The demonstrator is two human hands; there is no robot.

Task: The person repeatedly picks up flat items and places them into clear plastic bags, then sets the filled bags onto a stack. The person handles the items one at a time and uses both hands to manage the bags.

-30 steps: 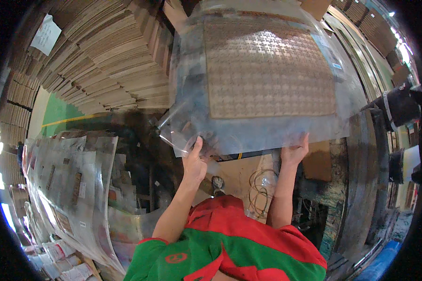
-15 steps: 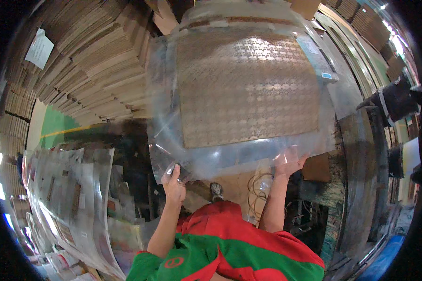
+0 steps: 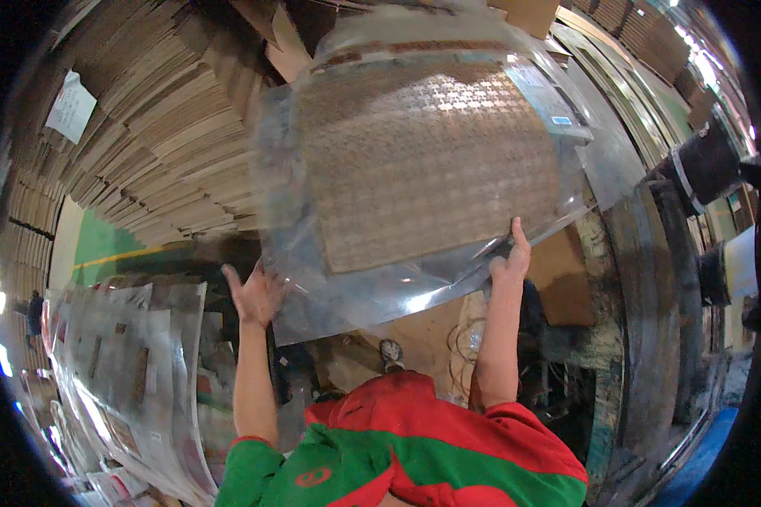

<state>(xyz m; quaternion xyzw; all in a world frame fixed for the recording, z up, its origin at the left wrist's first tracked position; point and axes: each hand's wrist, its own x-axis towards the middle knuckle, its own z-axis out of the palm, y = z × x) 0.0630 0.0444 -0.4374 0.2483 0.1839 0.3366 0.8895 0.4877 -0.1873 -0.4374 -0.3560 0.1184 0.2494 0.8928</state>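
Observation:
A large clear plastic sheet carrying a brown panel with a raised repeating pattern spreads out in front of me. It is tilted, its left side lower toward me, and partly blurred. My right hand grips the near edge right of the middle, thumb on top and fingers partly hidden. At the sheet's left edge is my left hand, thumb and fingers spread apart, touching or just beside the film. A paper label and a small blue-and-white tag lie at the panel's far right.
Stacks of flat cardboard rise at the left, with a paper note on them. More clear sheets hang at the lower left. Dark machine parts and a worn bench edge stand to the right. A coiled cable lies on the floor.
My left hand has loosened from the sheet's near left corner and moved up and left, fingers spreading. The right hand has moved slightly up and left, and the sheet has shifted left.

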